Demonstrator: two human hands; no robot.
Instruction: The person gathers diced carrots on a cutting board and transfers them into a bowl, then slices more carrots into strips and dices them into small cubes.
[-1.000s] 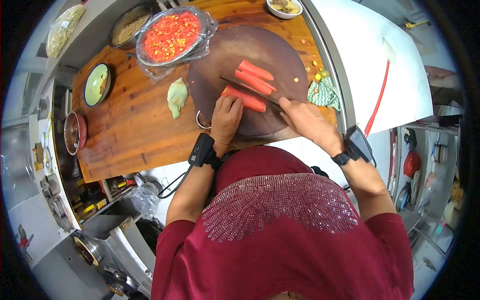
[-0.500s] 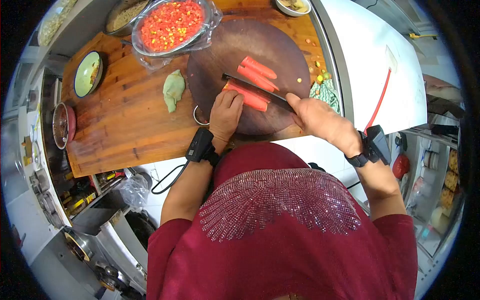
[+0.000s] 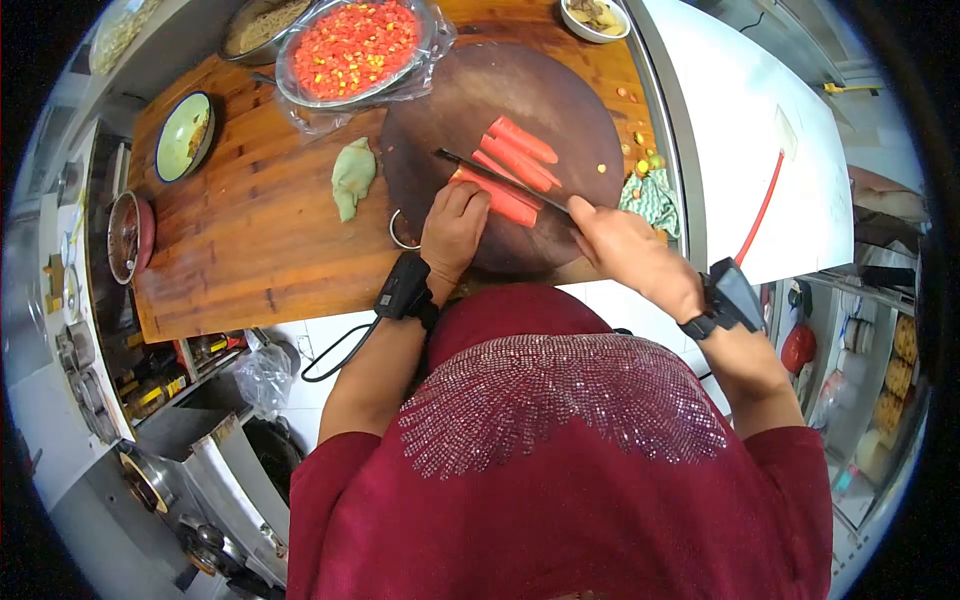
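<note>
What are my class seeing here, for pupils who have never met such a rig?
There is no robot: these are a person's bare hands. Every picture comes from one camera worn on the head, looking forward and down. Both wrists wear black devices.

The right hand grips a knife; the left hand steadies what looks like a carrot piece beside the blade. More long pieces lie on the round board. The wooden table also bears diced red and yellow food.
</note>
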